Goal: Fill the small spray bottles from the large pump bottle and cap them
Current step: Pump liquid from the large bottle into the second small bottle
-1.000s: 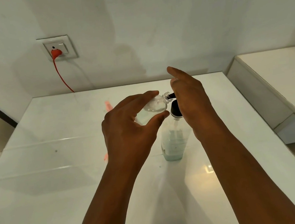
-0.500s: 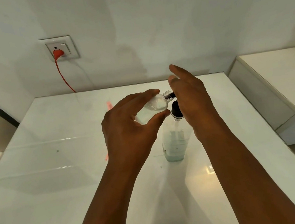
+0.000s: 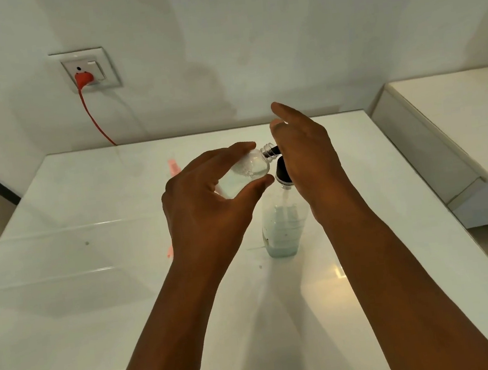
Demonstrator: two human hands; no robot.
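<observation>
1. Head view, centre of the frame: the left hand point(image 3: 205, 201) grips a small clear plastic spray bottle point(image 3: 246, 174), fingers over the top and thumb underneath, tilted on its side with its uncapped threaded neck pointing right.
2. That neck meets the black spout of the large clear pump bottle point(image 3: 281, 229), which stands upright on the glossy white table point(image 3: 93, 262) just right of centre, holding pale liquid in its lower part.
3. The right hand point(image 3: 306, 153) lies over the black pump head with straight fingers, gripping nothing; whether the palm is pressing down cannot be told.
4. Compared with a second ago, hands and bottles keep almost the same pose; only the framing has shifted slightly. Filling therefore seems to be mid-way, with liquid showing in the small bottle.
5. No cap is on this bottle, so capping is not yet done.
6. Upper left of the frame: a white wall socket point(image 3: 86, 70) with an orange plug and cord.
</observation>
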